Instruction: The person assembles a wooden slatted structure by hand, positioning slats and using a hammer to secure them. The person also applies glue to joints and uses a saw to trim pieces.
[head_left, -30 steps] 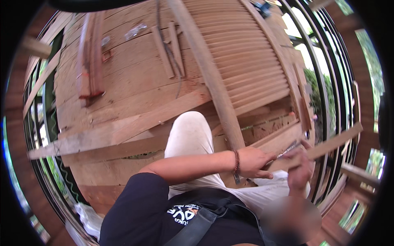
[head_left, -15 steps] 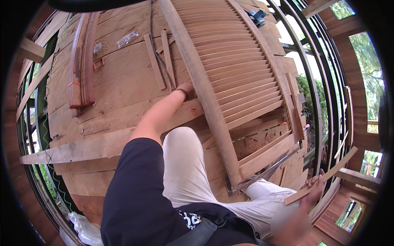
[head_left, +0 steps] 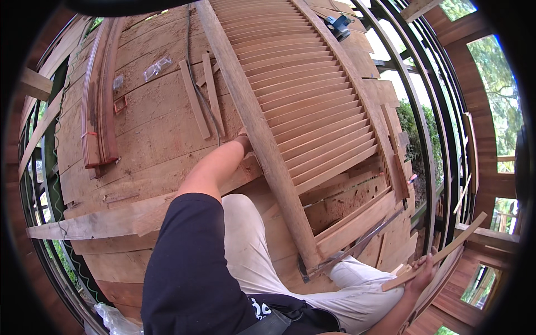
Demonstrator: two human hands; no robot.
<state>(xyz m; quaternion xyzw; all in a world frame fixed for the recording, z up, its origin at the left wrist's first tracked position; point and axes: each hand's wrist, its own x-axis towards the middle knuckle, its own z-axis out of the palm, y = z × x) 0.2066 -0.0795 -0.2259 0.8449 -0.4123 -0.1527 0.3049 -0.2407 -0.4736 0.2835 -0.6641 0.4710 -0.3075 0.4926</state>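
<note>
A large louvered wooden frame (head_left: 262, 125), with many thin slats between two long side rails, lies in front of me on raised planks. My left arm reaches forward to its left rail, and my left hand (head_left: 244, 143) goes in behind that rail, so its fingers are hidden. On the right, my right hand (head_left: 422, 274) is closed round a long thin wooden slat (head_left: 455, 242) held out beside my knee. Below the lowest fitted slat is an open gap in the frame, bounded by a bottom rail (head_left: 357, 226).
Loose wooden strips (head_left: 194, 100) and a dark cable (head_left: 188, 50) lie left of the frame. Farther left is a bundle of reddish boards (head_left: 99, 111). A blue power tool (head_left: 339, 27) sits at the far right. A metal bar (head_left: 363, 241) lies along the frame's near end. Dark metal railings (head_left: 430, 145) stand at right.
My left hand has slipped farther behind the left rail, hiding more of it. My right hand still grips the slat. The whole view has shifted slightly.
</note>
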